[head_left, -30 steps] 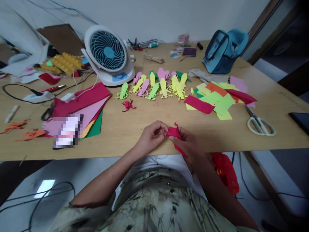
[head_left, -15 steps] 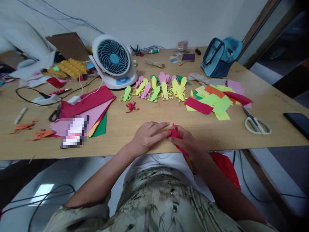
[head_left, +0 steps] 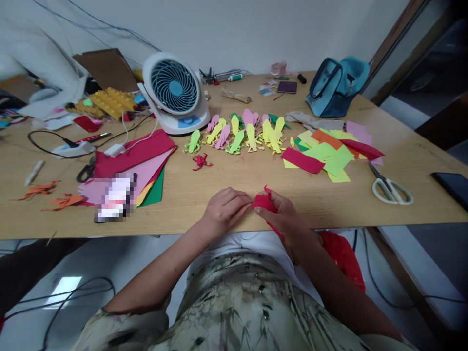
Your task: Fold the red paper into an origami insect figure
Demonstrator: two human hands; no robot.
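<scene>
Red folded paper [head_left: 265, 202] is held in my right hand [head_left: 287, 214] at the table's front edge, with a thin twisted point sticking up. My left hand [head_left: 226, 209] is beside it, fingers pinched together at the paper's left side; what lies between the fingertips is too small to make out. Beyond my hands lies a small red folded paper figure [head_left: 201, 161]. Behind it, several yellow, green and pink folded figures [head_left: 251, 137] stand in a group. Loose coloured paper pieces [head_left: 331, 155] are piled to their right.
White-handled scissors [head_left: 392, 191] and a dark phone [head_left: 451, 185] lie at the right. A fan [head_left: 175, 90] and a blue bag [head_left: 336, 87] stand behind. Coloured sheets [head_left: 135, 151], a power strip [head_left: 75, 148] and orange figures [head_left: 68, 201] are at the left.
The fingers of my left hand have drawn together from a spread pose and now pinch at the red paper's left side. My right hand still holds the paper. The view has shifted slightly.
</scene>
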